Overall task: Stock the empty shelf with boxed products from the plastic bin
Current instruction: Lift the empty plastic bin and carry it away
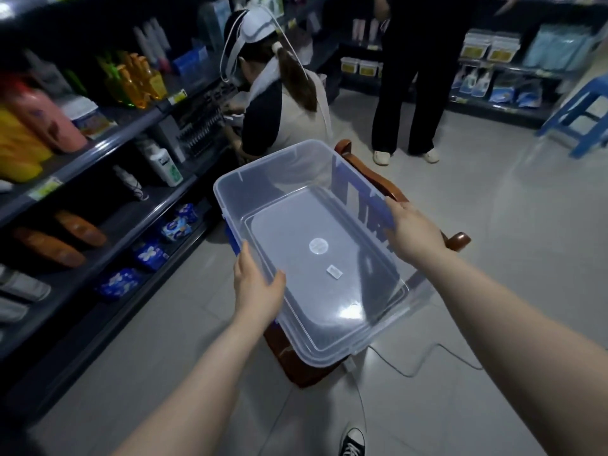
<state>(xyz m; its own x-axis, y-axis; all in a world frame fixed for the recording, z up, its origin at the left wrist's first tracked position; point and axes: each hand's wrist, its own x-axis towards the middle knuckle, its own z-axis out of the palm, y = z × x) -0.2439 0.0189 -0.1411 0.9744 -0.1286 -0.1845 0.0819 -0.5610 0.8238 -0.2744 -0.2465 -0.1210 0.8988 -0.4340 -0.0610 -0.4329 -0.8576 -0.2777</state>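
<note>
As my left hand (255, 284) and right hand (413, 232) grip the empty plastic bin (269, 182), I judge stocking done; next, set it down.

The bin (279, 169) is clear, smooth plastic with a glossy sheen. The chair (459, 241) looks like varnished brown wood; the floor tiles (510, 241) shine faintly.

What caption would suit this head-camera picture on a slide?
The left hand and right hand grip an empty clear plastic bin over a brown chair, beside stocked shop shelves.
</note>
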